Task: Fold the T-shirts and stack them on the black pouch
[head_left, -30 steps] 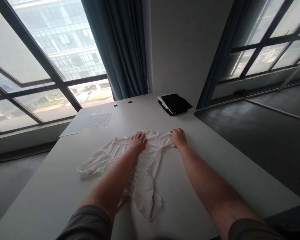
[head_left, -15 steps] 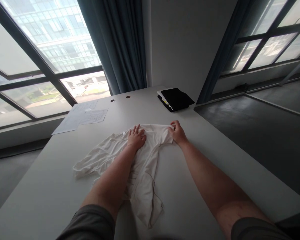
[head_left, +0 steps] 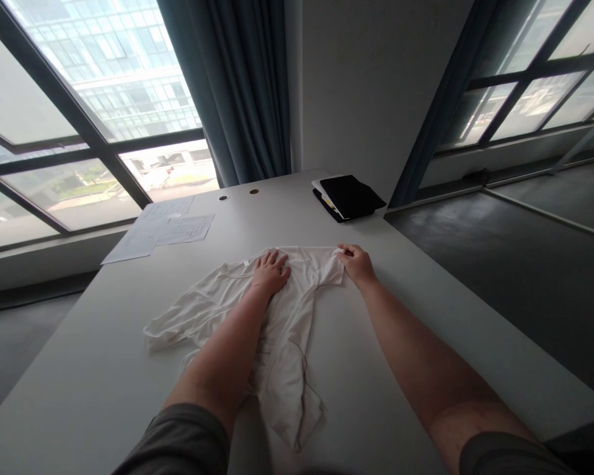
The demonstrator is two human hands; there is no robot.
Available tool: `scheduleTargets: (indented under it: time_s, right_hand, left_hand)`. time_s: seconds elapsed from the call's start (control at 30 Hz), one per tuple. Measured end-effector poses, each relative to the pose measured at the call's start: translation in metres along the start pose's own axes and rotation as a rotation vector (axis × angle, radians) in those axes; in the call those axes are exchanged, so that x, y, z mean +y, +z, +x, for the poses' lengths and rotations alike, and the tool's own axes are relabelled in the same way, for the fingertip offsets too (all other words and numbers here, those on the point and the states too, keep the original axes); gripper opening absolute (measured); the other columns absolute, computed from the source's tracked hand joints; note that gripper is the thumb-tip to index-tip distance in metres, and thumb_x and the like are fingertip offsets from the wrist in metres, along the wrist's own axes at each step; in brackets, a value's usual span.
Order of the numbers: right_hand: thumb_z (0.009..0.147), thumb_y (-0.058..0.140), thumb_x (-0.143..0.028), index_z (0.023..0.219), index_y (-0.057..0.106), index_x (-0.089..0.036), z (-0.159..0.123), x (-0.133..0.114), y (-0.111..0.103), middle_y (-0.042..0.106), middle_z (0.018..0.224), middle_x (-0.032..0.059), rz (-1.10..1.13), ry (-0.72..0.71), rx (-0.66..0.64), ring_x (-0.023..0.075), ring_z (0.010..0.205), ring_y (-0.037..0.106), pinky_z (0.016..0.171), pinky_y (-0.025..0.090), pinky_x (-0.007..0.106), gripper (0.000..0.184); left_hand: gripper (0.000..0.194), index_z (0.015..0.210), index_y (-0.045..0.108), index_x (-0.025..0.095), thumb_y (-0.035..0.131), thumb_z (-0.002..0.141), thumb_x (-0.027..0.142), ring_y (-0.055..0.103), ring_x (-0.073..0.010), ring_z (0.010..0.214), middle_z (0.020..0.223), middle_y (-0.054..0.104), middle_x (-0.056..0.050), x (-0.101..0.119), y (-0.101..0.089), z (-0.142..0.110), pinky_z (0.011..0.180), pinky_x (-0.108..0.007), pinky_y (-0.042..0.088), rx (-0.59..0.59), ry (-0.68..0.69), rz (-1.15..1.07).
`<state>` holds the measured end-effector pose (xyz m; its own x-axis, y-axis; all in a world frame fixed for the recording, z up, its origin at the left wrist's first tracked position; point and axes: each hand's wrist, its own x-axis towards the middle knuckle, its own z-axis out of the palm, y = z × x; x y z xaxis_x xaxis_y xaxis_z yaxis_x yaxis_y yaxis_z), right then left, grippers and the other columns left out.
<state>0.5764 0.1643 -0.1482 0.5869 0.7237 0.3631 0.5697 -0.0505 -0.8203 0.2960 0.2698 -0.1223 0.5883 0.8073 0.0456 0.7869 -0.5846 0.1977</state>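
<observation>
A thin white garment (head_left: 287,316) lies crumpled on a grey-white table (head_left: 400,343), with one part stretching left and another trailing toward me. My left hand (head_left: 270,272) rests flat on the garment near its upper middle, fingers spread. My right hand (head_left: 357,262) is at the garment's far right corner and pinches that edge between thumb and fingers. My left forearm covers part of the cloth's middle.
A black folder on white papers (head_left: 349,196) lies at the table's far right corner. Loose sheets of paper (head_left: 161,227) sit at the far left. Two round cable holes (head_left: 237,194) are near the far edge. Windows, curtains and a wall stand behind.
My right hand has slid a little to the right along the garment's corner, pulling that edge outward. My left hand stays pressed on the cloth. The camera dropped slightly since the earliest frame.
</observation>
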Motion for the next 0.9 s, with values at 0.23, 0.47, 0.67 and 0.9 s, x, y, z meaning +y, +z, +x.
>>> scheduleTargets:
  time_s: [0.23, 0.47, 0.67, 0.9]
  right_hand:
    - [0.091, 0.056, -0.026, 0.133, 0.068, -0.007, -0.018, -0.034, 0.009, 0.055, 0.142, 0.0229, -0.52, -0.327, -0.082, 0.0365, 0.146, 0.037, 0.124, 0.03, 0.051, 0.047]
    - [0.1, 0.051, -0.04, 0.156, 0.049, -0.019, -0.04, -0.041, 0.034, 0.044, 0.162, 0.0134, -0.605, -0.366, -0.526, 0.0302, 0.15, 0.037, 0.125, 0.028, 0.047, 0.059]
    - [0.103, 0.047, -0.047, 0.155, 0.051, -0.025, -0.033, -0.016, 0.035, 0.044, 0.163, 0.0104, -0.689, -0.264, -0.481, 0.0316, 0.152, 0.035, 0.125, 0.026, 0.05, 0.056]
    - [0.103, 0.048, -0.046, 0.154, 0.053, -0.022, -0.036, -0.027, 0.035, 0.041, 0.164, 0.0146, -0.757, -0.177, -0.447, 0.0354, 0.151, 0.036, 0.122, 0.029, 0.05, 0.057]
  left_hand:
    - [0.061, 0.156, 0.045, 0.04, 0.043, 0.099, 0.06, 0.014, -0.0351, 0.16, 0.174, 0.022, 0.001, 0.001, 0.001, 0.001, 0.128, -0.059, 0.013, -0.014, -0.002, 0.006]
    - [0.057, 0.152, 0.049, 0.036, 0.042, 0.099, 0.057, 0.014, -0.0338, 0.16, 0.174, 0.022, 0.0, 0.002, 0.0, -0.001, 0.126, -0.065, 0.014, -0.009, 0.017, 0.013]
    - [0.064, 0.16, 0.037, 0.043, 0.038, 0.099, 0.064, 0.011, -0.0362, 0.161, 0.174, 0.021, 0.001, -0.001, 0.0, 0.004, 0.125, -0.068, 0.008, -0.069, 0.01, 0.025]
    - [0.062, 0.159, 0.041, 0.041, 0.037, 0.1, 0.06, 0.018, -0.0363, 0.159, 0.173, 0.023, 0.0, 0.001, 0.0, -0.003, 0.126, -0.065, 0.011, 0.002, -0.115, 0.018]
